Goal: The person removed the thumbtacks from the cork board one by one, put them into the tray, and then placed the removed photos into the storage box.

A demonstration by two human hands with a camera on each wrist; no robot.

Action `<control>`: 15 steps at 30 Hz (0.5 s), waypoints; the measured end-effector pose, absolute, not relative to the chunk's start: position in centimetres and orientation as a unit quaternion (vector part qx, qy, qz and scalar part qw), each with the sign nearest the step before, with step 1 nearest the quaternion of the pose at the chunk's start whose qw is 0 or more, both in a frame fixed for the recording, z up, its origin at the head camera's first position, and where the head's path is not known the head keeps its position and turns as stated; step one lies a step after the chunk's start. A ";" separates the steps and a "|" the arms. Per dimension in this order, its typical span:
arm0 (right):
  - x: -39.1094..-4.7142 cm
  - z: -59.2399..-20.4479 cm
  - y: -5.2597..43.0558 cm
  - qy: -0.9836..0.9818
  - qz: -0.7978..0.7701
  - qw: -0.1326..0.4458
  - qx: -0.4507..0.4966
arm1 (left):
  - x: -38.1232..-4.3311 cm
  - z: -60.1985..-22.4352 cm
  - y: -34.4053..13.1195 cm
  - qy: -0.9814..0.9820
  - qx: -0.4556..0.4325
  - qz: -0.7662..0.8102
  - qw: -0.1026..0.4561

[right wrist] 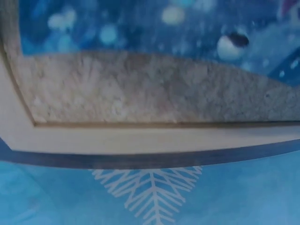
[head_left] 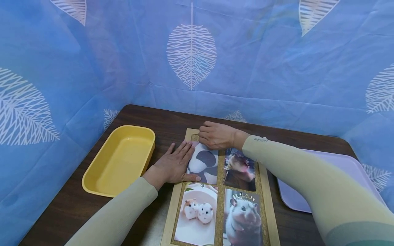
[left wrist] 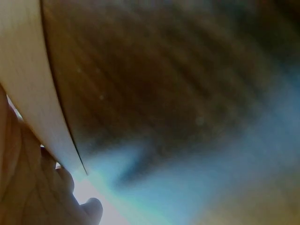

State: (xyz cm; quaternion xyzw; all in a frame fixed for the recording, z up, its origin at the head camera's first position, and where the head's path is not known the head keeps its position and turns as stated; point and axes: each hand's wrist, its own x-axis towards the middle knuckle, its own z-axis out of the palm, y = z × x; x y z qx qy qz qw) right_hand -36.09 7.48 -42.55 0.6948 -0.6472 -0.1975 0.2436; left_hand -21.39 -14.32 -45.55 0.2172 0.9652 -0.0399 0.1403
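Note:
A wood-framed cork board (head_left: pixel 220 205) bears several animal photos. My left hand (head_left: pixel 173 164) lies with fingers spread over the left edge of the upper left photo (head_left: pixel 203 162), a white and dark grey picture; its thumb rests near that photo's lower edge. At the top of the same photo is my right hand (head_left: pixel 217 135), fingers curled and knuckles up; I cannot tell what its hidden fingertips hold. Small clear pins top the hamster-pair photo (head_left: pixel 200 218) and the crowned-hamster photo (head_left: pixel 243 218). Another clear pin (right wrist: pixel 229 47) sits on the upper right photo (right wrist: pixel 140 28).
To the left of the board stands a yellow tray (head_left: pixel 118 164) with raised walls. A lilac tray (head_left: pixel 295 196) lies to the right, partly behind my right forearm. The dark wooden table (head_left: pixel 172 118) ends at a blue leaf-patterned cloth (head_left: pixel 246 68).

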 end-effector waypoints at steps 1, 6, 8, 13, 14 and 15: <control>-36.0 -42.6 7.5 -0.646 -0.194 0.254 0.693 | -21.4 -45.5 -14.3 0.965 0.217 -0.040 0.140; -35.6 -42.7 8.0 -0.650 -0.181 0.290 0.679 | -21.3 -45.5 -14.2 0.965 0.217 -0.034 0.142; -35.5 -42.8 8.2 -0.649 -0.174 0.307 0.674 | -21.3 -45.4 -14.2 0.965 0.217 -0.030 0.144; -35.3 -43.0 8.5 -0.642 -0.147 0.349 0.667 | -21.2 -45.4 -14.3 0.965 0.217 -0.023 0.145; -35.2 -43.0 8.6 -0.642 -0.142 0.354 0.665 | -21.2 -45.4 -14.4 0.965 0.218 -0.022 0.145; -35.1 -42.9 8.7 -0.643 -0.136 0.359 0.663 | -21.2 -45.4 -14.4 0.965 0.218 -0.022 0.146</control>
